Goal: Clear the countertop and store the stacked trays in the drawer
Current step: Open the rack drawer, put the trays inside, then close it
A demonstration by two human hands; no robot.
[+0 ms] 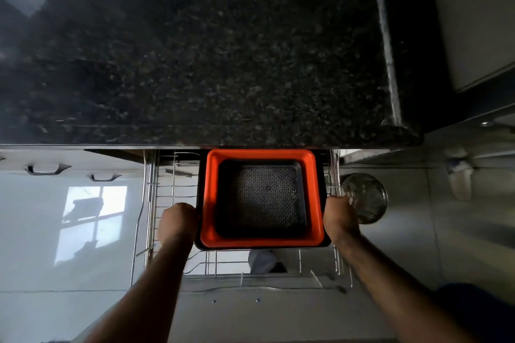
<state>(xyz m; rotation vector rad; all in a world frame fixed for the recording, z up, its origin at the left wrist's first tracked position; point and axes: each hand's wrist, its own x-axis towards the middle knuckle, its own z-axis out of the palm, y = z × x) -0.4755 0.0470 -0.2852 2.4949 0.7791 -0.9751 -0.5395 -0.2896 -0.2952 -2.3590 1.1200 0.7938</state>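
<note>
Dark speckled stone forms the desk [209, 50], its front edge overhanging an open wire-basket drawer [172, 195]. Inside the drawer frame sits a nested stack: an orange tray [213, 198] with a dark perforated tray [264, 198] in it, both upon a black tray [198, 242] beneath. The left hand [178, 220] is clamped on the stack's left edge; the right hand [338, 214] is clamped on its right edge. A round steel lid [367, 198] lies on the floor just beside the drawer.

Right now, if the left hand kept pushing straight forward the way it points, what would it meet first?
Likely the wire rack of the open drawer, beside the stacked trays that the left hand holds; beyond that, the cabinet under the countertop. Depth is unclear.
</note>
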